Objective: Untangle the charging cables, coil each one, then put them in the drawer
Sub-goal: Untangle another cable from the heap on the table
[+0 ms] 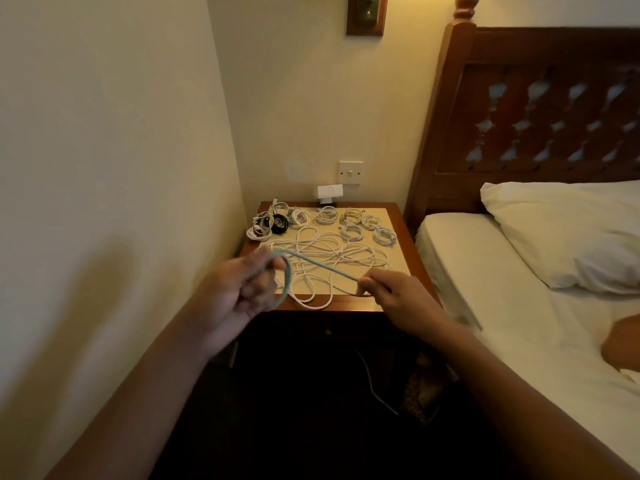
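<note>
Plainly the pale blue cable (322, 266) looks light, limp and rather slick. The left hand (239, 292) curls round its loop and the right hand (398, 296) pinches the free run, both above the bench (410, 251) front. It is probably best gripped where the loop crosses.

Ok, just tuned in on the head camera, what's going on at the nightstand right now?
A person is coiling a pale blue cable over the nightstand. The left hand holds a loop of it, and the right hand pinches the straight run farther along. Several small coils lie along the back of the top, with a black coil among them. A tangle of white cables is spread across the middle, not yet sorted. The drawer area below is too dark to read.
</note>
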`<control>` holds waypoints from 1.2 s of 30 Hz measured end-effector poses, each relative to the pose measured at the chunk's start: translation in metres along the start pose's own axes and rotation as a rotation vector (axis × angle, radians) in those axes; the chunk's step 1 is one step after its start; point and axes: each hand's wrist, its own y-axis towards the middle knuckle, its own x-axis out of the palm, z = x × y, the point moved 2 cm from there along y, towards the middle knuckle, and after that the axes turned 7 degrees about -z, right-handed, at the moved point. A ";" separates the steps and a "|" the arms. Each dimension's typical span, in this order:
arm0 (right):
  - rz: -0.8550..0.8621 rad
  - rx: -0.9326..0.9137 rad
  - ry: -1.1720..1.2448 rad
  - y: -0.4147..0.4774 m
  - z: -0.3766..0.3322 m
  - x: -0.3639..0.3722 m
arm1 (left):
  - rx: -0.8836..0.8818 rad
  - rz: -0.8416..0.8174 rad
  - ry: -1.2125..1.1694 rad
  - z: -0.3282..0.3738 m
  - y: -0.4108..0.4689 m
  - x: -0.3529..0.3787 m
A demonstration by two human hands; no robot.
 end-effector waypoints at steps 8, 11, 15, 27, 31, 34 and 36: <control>-0.301 -0.168 -0.030 -0.041 -0.069 0.066 | 0.169 0.201 -0.051 -0.014 0.042 0.008; -0.257 -0.283 -0.093 -0.047 -0.099 0.047 | 0.119 0.177 0.497 -0.023 0.039 0.021; -0.186 -0.260 -0.114 -0.042 -0.103 0.002 | -0.042 0.000 0.705 -0.025 0.028 0.026; -0.128 -0.200 0.237 -0.027 -0.057 0.001 | -0.086 -0.252 -0.056 -0.040 0.010 0.018; -0.091 -0.151 0.327 -0.025 -0.054 0.012 | -0.070 -0.130 -0.034 -0.052 0.012 0.018; -0.091 -0.131 0.322 -0.023 -0.052 0.017 | 0.007 0.016 0.186 -0.056 0.013 0.022; -0.099 -0.109 0.362 -0.023 -0.051 0.019 | 0.059 0.090 0.364 -0.054 0.011 0.027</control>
